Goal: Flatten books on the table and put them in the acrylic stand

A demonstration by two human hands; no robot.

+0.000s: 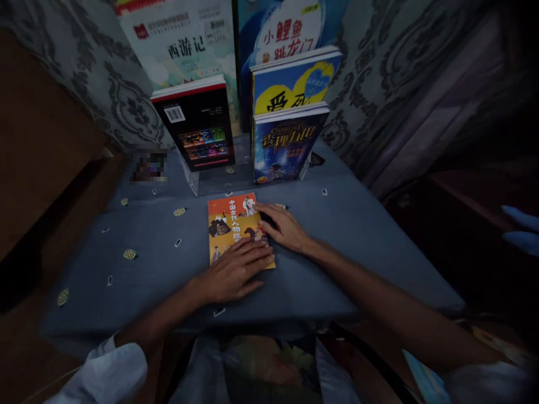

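A closed orange and yellow book (219, 247) with white Chinese lettering lies flat on the blue cloth, in the middle of the table. My left hand (236, 269) rests palm down across its lower part, fingers stretched out to the right, hiding some of the cover. At the book's right edge lies my right hand (282, 227), its fingers extended and the tips touching the cover. Neither hand grips the book.
Behind it a clear acrylic stand (223, 182) holds a black-backed book (204, 120), a dark blue book (288, 143), a blue and yellow book (295, 84) and taller books at the back. Patterned curtain hangs behind the blue-clothed table (147, 280). A blurred-out item lies at left.
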